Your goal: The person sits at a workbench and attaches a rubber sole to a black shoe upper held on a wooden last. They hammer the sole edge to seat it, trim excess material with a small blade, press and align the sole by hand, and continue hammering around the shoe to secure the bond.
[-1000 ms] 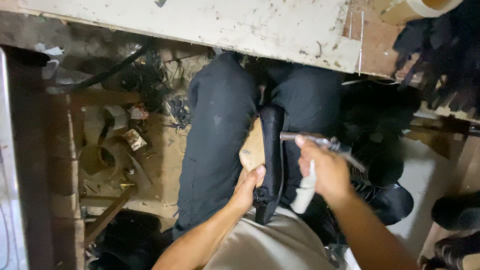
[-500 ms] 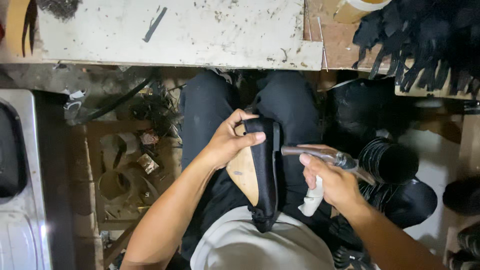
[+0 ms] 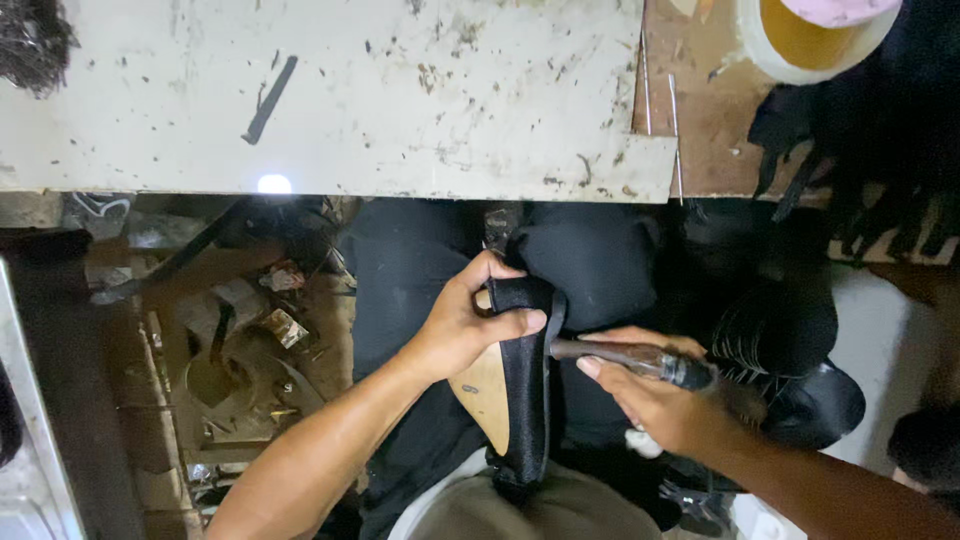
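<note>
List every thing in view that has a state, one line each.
Shoe: black, sole side showing, lying on the lap, gripped at its far end by the left hand.
Tool: held in the right hand, tip against the shoe.
Bucket: open, on the workbench.

The left hand (image 3: 465, 325) grips a black shoe (image 3: 525, 390) over the lap; the right hand (image 3: 660, 400) presses a metal tool (image 3: 620, 357) against its side, below the tabletop (image 3: 400, 100).

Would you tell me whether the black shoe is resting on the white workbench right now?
No, the black shoe is held over the person's lap by the left hand, well below the edge of the white workbench.
</note>
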The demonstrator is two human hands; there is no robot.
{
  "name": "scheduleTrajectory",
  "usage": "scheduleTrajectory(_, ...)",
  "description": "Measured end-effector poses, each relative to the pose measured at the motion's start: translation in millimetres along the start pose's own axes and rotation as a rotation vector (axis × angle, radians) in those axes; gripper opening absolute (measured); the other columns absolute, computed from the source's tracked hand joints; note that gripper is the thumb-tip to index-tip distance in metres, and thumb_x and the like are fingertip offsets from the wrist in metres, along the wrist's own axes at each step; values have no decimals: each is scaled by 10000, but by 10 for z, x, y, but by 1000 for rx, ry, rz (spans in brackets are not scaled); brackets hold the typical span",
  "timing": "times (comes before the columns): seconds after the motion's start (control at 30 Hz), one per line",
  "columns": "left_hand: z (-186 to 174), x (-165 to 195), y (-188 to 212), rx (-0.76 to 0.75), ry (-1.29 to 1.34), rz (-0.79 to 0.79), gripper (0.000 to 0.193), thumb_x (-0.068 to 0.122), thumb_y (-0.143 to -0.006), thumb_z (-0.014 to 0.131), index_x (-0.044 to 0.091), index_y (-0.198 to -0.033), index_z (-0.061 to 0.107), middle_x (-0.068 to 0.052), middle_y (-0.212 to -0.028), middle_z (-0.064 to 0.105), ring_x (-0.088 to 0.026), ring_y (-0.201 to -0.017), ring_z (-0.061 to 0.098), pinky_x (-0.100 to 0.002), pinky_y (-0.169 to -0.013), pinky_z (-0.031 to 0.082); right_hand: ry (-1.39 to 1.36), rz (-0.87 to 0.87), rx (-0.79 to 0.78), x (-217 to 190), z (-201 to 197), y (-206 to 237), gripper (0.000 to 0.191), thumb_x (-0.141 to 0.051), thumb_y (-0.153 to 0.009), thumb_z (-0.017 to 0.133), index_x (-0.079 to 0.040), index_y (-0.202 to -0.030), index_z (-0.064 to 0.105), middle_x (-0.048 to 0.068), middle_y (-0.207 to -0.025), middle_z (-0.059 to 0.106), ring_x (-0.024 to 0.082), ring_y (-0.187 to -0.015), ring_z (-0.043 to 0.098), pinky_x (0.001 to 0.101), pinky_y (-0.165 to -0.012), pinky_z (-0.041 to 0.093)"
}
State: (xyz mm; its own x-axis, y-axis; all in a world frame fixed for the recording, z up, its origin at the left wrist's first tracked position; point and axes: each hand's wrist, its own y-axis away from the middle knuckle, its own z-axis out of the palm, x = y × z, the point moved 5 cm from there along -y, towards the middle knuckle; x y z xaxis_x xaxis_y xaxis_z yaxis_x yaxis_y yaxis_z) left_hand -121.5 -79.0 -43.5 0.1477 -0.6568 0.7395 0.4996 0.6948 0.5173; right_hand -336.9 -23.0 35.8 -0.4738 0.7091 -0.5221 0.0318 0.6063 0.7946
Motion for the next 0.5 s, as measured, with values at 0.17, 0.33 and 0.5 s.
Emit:
scheduleTrajectory(0.17, 23, 128, 0, -68, -49, 89, 395, 85, -831, 836, 65, -1140, 590, 14, -1012, 641, -70, -961, 608, -271, -872, 536, -589, -128, -245, 269, 5, -174, 263, -116, -884, 708, 20, -1108, 722, 42, -530, 572, 134, -414, 502, 314, -375, 426)
scheduleTrajectory(0.33, 110, 34, 52, -100, -5, -37, 436, 71, -790, 838, 84, -1144, 583, 25, -958, 639, -63, -917, 602, -267, -834, 536, -841, -118, -118, 502, 34, -60, 314, -117, -924, 643, 41, -1194, 668, 50, -598, 572, 144, -507, 537, 310, -450, 454)
scheduleTrajectory(0.5, 142, 25, -23, -92, -123, 24, 445, 63, -791, 882, 65, -1119, 582, 19, -951, 617, -63, -908, 579, -265, -820, 526, -409, -94, -111, 309, -101, -105, 346, -122, -912, 644, 14, -1224, 705, 44, -559, 569, 125, -473, 509, 300, -432, 450)
